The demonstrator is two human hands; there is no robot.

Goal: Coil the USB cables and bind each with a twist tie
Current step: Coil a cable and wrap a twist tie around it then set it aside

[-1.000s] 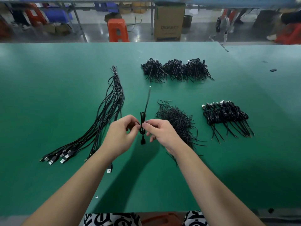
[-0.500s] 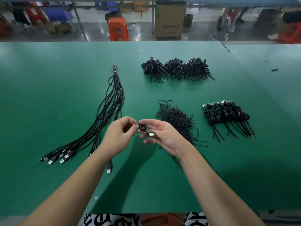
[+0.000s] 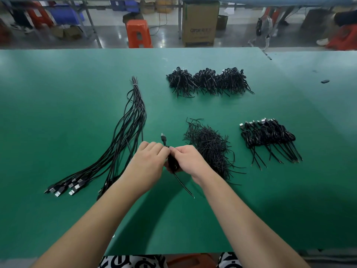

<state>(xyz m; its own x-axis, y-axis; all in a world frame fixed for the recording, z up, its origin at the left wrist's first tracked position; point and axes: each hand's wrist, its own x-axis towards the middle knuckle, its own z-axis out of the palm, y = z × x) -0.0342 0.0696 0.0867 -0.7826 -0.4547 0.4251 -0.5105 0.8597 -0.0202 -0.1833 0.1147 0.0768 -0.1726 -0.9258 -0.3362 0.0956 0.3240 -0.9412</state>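
Above the green table [image 3: 58, 113], both hands' fingers [image 3: 164, 149] pinch a coiled cable [image 3: 172, 163], plug pointing away.

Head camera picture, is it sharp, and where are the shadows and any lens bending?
Head view: the coiled cable between the left hand and right hand is sharp; soft arm shadows fall on the green table beneath them; the table's far edge bows from wide-angle distortion; the background floor looks blurred.
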